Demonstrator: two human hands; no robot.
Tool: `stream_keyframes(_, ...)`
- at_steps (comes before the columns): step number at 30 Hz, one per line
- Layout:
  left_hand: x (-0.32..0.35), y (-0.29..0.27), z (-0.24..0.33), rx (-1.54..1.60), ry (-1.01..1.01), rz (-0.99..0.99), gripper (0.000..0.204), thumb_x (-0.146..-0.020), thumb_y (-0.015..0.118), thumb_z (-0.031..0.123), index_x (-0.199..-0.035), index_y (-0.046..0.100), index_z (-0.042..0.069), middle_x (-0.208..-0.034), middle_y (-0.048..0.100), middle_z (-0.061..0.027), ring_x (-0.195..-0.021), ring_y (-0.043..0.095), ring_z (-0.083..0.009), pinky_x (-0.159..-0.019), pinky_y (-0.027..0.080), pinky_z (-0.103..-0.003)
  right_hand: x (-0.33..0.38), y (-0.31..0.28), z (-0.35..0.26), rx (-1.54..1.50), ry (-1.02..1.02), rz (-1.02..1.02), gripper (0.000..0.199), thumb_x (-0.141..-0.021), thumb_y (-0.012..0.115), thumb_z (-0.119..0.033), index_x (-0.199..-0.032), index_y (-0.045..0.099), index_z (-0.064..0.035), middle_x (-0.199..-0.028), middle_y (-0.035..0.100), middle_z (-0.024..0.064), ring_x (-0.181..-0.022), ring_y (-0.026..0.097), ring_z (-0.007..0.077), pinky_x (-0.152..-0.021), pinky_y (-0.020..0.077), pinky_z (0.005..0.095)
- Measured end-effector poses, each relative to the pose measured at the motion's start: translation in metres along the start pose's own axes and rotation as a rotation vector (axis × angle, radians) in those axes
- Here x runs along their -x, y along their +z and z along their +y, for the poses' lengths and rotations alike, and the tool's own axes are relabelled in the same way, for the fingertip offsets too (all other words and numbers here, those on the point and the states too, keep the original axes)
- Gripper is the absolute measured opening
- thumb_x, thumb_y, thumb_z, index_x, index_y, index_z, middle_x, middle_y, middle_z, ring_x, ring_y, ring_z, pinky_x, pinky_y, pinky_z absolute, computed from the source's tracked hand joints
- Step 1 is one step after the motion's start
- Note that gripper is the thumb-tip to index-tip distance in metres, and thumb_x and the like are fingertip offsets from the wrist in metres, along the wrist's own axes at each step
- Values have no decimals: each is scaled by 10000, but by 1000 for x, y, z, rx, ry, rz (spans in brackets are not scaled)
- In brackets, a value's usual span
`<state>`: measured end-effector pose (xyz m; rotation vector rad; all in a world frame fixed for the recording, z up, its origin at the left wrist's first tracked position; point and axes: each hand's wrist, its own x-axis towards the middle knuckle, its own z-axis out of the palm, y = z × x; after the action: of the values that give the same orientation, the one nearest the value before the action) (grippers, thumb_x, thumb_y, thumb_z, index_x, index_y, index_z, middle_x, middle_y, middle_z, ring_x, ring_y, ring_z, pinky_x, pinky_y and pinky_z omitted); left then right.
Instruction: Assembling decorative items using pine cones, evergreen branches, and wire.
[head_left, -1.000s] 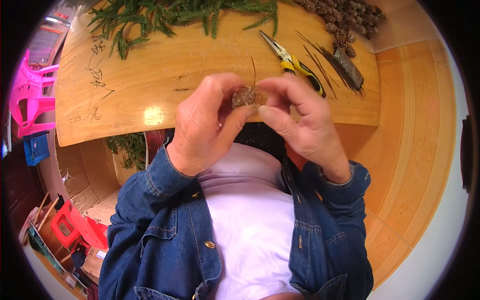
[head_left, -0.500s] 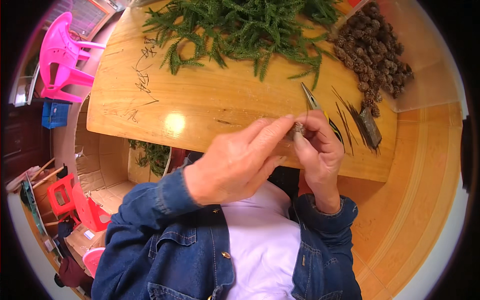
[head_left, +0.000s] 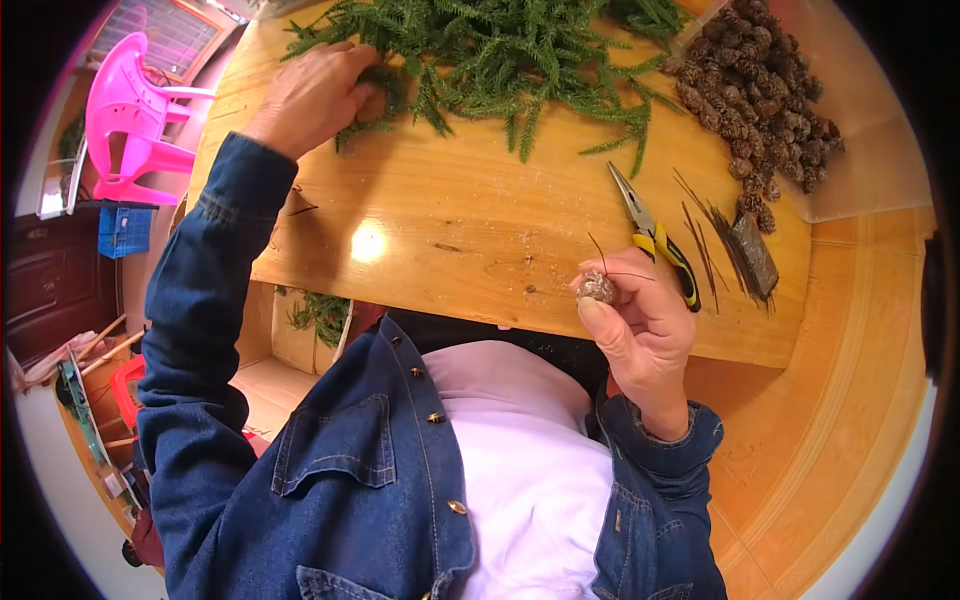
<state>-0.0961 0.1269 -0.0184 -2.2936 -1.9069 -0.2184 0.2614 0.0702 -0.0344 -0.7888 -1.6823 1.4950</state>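
Observation:
My right hand pinches a small pine cone between thumb and fingers near the table's front edge. Thin dark wire sticks up and sideways from the cone. At the far left of the table, my left hand is at the edge of a heap of green pine sprigs. Its fingers bend round a sprig there, with the fingertips partly hidden. Pliers with yellow and black handles lie just beyond my right hand, jaws pointing away.
A pile of pine cones fills the far right corner by a translucent plastic sheet. Loose dark wires and a wrapped wire bundle lie right of the pliers. A pink chair and blue crate stand left of the wooden table.
My left hand has left the pine cone and moved far left to the green sprigs. My right hand still holds the cone, now turned so its wires show.

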Motion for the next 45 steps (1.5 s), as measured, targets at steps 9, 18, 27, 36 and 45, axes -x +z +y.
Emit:
stream_keyframes(9, 12, -23, 7, 163, -91, 160, 184, -803, 560, 118, -959, 612, 35, -836, 635, -140, -774, 610, -339, -689, 481, -394, 3, -4, 4, 51, 8, 6, 270, -835, 666, -54, -1062, 575, 62, -995, 558, 92, -867, 539, 119, -771, 424, 219)
stream_keyframes(18, 43, -42, 48, 528, -358, 284, 194, -853, 593, 72, -1028, 610, -9, -802, 614, -30, -717, 534, -51, -643, 455, -216, 0, 9, -5, -203, 29, 15, 256, -864, 633, -86, -1075, 579, 48, -1045, 551, 87, -888, 521, 112, -801, 410, 227)
stream_keyframes(27, 41, -31, 128, 500, -136, 564, 120, -762, 605, 1, -880, 591, 17, -722, 588, -83, -610, 582, -179, -583, 472, -267, -16, 27, -3, -332, -70, -18, 279, -903, 600, -159, -1106, 573, 30, -1116, 552, 102, -992, 495, 125, -861, 397, 273)
stream_keyframes(36, 54, -19, 160, 865, -237, 469, 120, -780, 616, 19, -896, 588, 7, -716, 573, -79, -632, 559, -111, -591, 454, -232, -11, 25, 1, -478, 33, 74, 223, -947, 516, -111, -1122, 537, 26, -1079, 590, 120, -963, 584, 174, -869, 448, 303)
stream_keyframes(45, 61, -32, 148, 1370, -412, 308, 195, -881, 563, 77, -1052, 588, -12, -843, 570, 7, -706, 475, -59, -703, 402, -186, -11, 0, 1, -396, 73, 24, 213, -967, 461, -116, -1109, 524, 30, -1048, 593, 131, -949, 601, 190, -843, 474, 287)
